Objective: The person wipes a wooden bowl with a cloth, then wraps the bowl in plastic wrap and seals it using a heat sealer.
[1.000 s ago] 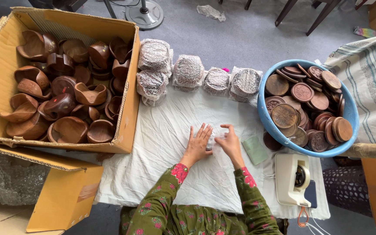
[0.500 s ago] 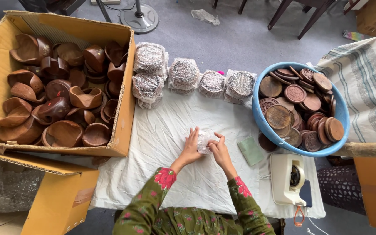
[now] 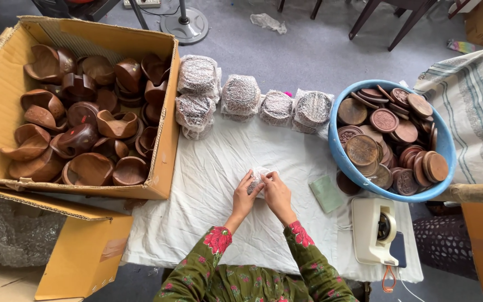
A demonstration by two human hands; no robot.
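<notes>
- Far left: open cardboard box [image 3: 166, 112] heaped with dark carved wooden bowls [image 3: 85, 123]; second cardboard box [image 3: 79, 251] below it, holding bubble wrap [image 3: 12, 235].
- Along the far edge of the white cloth [image 3: 197, 184]: row of bubble-wrapped bundles [image 3: 241, 95], stacked two high at the left end.
- Centre of the cloth: left hand [image 3: 245, 193] and right hand [image 3: 275, 190] pressed together, fingers curled around a small bubble-wrapped piece [image 3: 258, 174] held just above the cloth.
- Just right of the hands: small green pad [image 3: 326, 193] lying flat.
- Further right: blue basin [image 3: 443, 140] piled with round carved wooden lids [image 3: 375, 140].
- Below the basin: white tape dispenser [image 3: 374, 232] at the cloth's edge.
- Far right: striped cloth [image 3: 476, 106].
</notes>
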